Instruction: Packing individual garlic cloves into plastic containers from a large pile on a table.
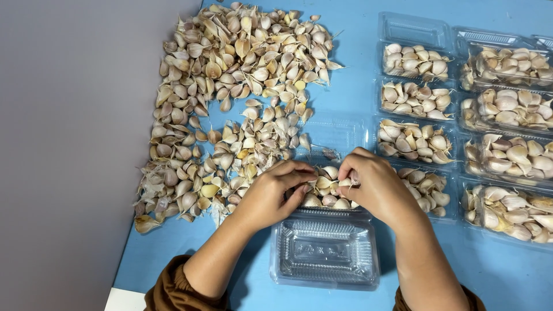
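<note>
both hands met over an open clear plastic clamshell box on the blue table. the box's near half, the flat ribbed lid, lay empty toward the person, while its far half held a small heap of garlic cloves. the left hand was curled, its fingertips pressed down among those cloves, thumb tucked toward the palm; it seemed to pinch at one clove, though which one could not be told. the right hand was bent at the knuckles just beside it, thumb and forefinger closed narrowly on a pale clove at the top of the heap. the two hands' fingertips were almost touching. brown sleeves showed at both forearms, at the bottom edge of the view.

to the left of the hands a large loose spread of unpeeled garlic cloves covered the table, running from the far edge down to the near left corner (papery scraps of skin lay mixed in along its lower rim). to the right stood two columns of filled clamshell boxes, lids open, each with cloves in it; the nearest one touched the right wrist's side. a grey floor lay beyond the table's left edge.
</note>
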